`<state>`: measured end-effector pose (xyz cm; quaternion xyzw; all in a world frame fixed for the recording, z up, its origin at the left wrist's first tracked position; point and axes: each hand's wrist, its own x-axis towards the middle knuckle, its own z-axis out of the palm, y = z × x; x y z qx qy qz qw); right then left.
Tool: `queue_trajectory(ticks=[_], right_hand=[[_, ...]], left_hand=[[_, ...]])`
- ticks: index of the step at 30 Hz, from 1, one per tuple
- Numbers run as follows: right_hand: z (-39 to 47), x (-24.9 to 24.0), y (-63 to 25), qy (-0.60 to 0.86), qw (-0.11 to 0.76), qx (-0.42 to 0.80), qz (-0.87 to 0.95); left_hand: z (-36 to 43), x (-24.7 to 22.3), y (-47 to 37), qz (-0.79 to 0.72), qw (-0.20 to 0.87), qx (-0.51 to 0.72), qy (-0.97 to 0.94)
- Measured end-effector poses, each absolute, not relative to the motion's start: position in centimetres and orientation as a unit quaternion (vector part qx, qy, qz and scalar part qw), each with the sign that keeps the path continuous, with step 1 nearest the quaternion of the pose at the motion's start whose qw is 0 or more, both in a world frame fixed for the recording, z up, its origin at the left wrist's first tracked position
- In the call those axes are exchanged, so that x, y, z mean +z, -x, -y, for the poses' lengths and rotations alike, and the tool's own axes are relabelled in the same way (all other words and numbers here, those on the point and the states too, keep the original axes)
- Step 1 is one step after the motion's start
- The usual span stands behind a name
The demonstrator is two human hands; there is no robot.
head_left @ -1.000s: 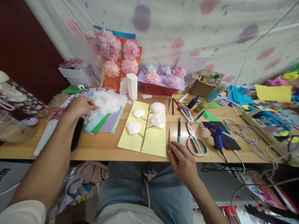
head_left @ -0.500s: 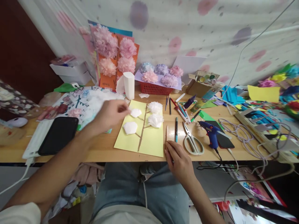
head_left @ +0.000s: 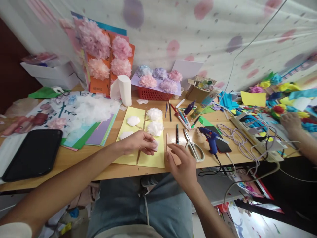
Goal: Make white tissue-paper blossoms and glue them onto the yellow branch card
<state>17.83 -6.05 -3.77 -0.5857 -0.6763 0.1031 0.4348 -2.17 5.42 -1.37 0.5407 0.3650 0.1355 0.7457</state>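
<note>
My left hand point(head_left: 143, 142) is pinched on a small white tissue paper piece point(head_left: 155, 145), above the yellow sheet point(head_left: 151, 158). A brown branching stem point(head_left: 137, 157) runs up that sheet. Two fluffy white paper flowers point(head_left: 155, 128) sit on its right side, and a flatter white tissue bundle point(head_left: 133, 121) lies at upper left. Another white bundle point(head_left: 125, 135) is partly covered by my left hand. My right hand point(head_left: 182, 163) rests at the sheet's right edge, fingers apart, beside a thin wooden stick point(head_left: 167, 142).
Scissors point(head_left: 194, 147), a marker point(head_left: 177, 134) and a blue glue gun point(head_left: 210, 138) lie to the right, near tangled cables point(head_left: 237, 138). A white tissue pile point(head_left: 94, 107) and a black tablet point(head_left: 32, 153) are at left. Another person's hand point(head_left: 292, 125) is at far right.
My left hand has come from the sheet's upper left down to its lower right, a white piece in its fingers. My right hand's fingers have spread. Another person's hand has appeared at right.
</note>
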Motion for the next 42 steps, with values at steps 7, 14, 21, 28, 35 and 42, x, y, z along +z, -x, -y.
queue_trajectory(ticks=[7,14,21,28,35,42], right_hand=[[3.0,-2.5,-15.6,0.579,0.473,0.439,0.498],[3.2,-3.0,-15.1,0.545,0.559,0.49,0.388],[3.2,-3.2,-14.9,0.545,0.55,0.513,0.37],[3.6,-3.2,-15.5,0.523,0.553,0.473,0.443],[3.9,-3.4,-15.6,0.501,0.55,0.385,0.546],[4.6,-3.4,-15.8,0.517,0.549,0.394,0.525]], left_hand=[[-4.8,-1.1,2.6,-0.351,0.742,0.115,-0.559],[-4.9,-1.9,2.4,-0.371,0.761,0.166,-0.506],[-4.7,-1.7,2.2,-0.368,0.776,0.153,-0.489],[-4.8,-1.3,2.5,-0.35,0.784,0.159,-0.487],[-4.6,-0.9,2.4,-0.339,0.783,0.167,-0.495],[-4.5,-1.6,2.2,-0.356,0.768,0.186,-0.498]])
